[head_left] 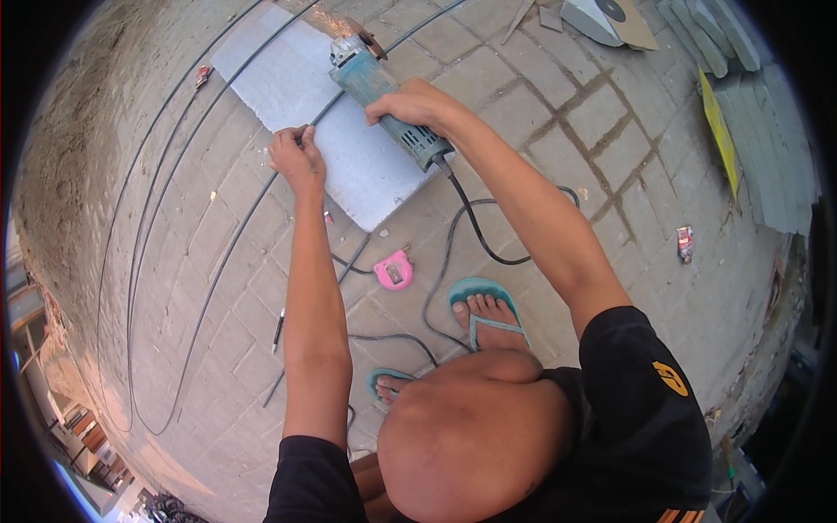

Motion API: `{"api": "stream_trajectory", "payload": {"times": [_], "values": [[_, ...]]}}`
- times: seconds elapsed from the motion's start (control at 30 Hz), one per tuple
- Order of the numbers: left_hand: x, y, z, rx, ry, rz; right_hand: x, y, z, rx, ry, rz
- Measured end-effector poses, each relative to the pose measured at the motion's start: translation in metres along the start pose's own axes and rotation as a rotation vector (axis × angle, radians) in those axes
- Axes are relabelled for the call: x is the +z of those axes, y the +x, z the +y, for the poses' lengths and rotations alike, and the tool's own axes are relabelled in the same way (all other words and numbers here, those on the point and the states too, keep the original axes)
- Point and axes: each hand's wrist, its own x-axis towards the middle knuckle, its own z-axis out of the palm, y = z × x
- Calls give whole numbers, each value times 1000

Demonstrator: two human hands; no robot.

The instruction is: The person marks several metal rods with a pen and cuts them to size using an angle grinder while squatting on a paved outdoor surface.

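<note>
An angle grinder (366, 83) with a worn blue-green body is gripped in my right hand (414, 105), its fingers wrapped around the casing. Its disc (373, 45) faces the far side, and orange sparks (324, 19) fly just beyond the grinder head. My left hand (296, 161) is closed on a thin dark metal rod (235, 231). The rod crosses a pale stone slab (362, 187) lying on the paving, passing beneath the grinder. Where the disc meets the metal is partly hidden by the grinder head.
Long bent rods (144, 209) curve along the left side. A pink tape measure (394, 272) lies near the slab, beside the grinder's black cable (479, 231). A pen (278, 331) is by my left forearm. Stacked grey slabs (772, 148) and a yellow sheet (717, 131) stand at right.
</note>
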Motion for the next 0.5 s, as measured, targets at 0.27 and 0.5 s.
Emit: {"api": "stream_trajectory", "payload": {"times": [0.27, 0.5], "values": [[-1, 0, -1, -6, -21, -5, -1, -4, -1, -10, -6, 3], [-1, 0, 1, 6, -12, 6, -1, -2, 0, -2, 1, 1]]}}
